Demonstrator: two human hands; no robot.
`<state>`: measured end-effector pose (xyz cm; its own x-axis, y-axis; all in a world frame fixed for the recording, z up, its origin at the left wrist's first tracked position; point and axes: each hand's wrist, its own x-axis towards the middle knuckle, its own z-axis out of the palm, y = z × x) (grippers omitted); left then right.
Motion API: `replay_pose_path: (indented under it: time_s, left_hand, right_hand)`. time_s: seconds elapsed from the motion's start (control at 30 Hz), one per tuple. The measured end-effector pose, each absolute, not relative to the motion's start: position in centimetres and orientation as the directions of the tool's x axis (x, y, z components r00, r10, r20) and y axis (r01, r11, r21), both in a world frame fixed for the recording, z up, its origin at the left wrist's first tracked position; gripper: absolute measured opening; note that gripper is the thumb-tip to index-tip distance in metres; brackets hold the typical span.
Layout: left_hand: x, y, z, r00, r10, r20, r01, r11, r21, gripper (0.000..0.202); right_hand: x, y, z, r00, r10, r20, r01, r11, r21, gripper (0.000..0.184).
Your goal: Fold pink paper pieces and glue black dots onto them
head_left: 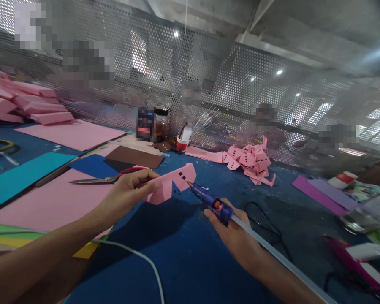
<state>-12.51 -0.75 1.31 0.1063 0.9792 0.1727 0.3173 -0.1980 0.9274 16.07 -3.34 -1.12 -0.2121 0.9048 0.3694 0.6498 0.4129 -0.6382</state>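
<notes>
My left hand (136, 185) pinches a folded pink foam or paper cutout (163, 188), which has small black squares stuck near its right end. In my right hand (231, 236) is a blue glue gun (209, 198), its nozzle at the cutout beside the black squares. A long translucent glue stick (262, 242) runs out of the gun's back along my forearm. Scissors with red handles (104, 179) lie just behind my left hand on a pink sheet (50, 198). Several tiny black bits lie on the blue table below the cutout.
Finished-looking pink pieces with black dots (248, 160) are heaped at the back. Pink strips (28, 99) are piled far left, near a teal sheet (28, 173). A red-and-white cup (183, 143) holds thin sticks. A white cable (139, 251) crosses in front; a magenta tool (357, 261) lies right.
</notes>
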Motion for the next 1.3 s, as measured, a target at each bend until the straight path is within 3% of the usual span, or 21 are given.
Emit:
replay_pose_path:
  time_s: [0.33, 1.3]
  left_hand:
    - [-12.41, -0.69, 1.56, 0.113, 0.977, 0.182, 0.317, -0.209, 0.925, 0.03]
    - [-12.7, -0.52, 0.89, 0.115, 0.979, 0.169, 0.298, -0.196, 0.934, 0.031]
  right_hand:
    - [16.04, -3.36, -1.14, -0.2, 0.919, 0.34, 0.621, 0.387, -0.681, 0.032]
    - [16.12, -3.39, -1.27, -0.203, 0.915, 0.349, 0.641, 0.394, -0.659, 0.033]
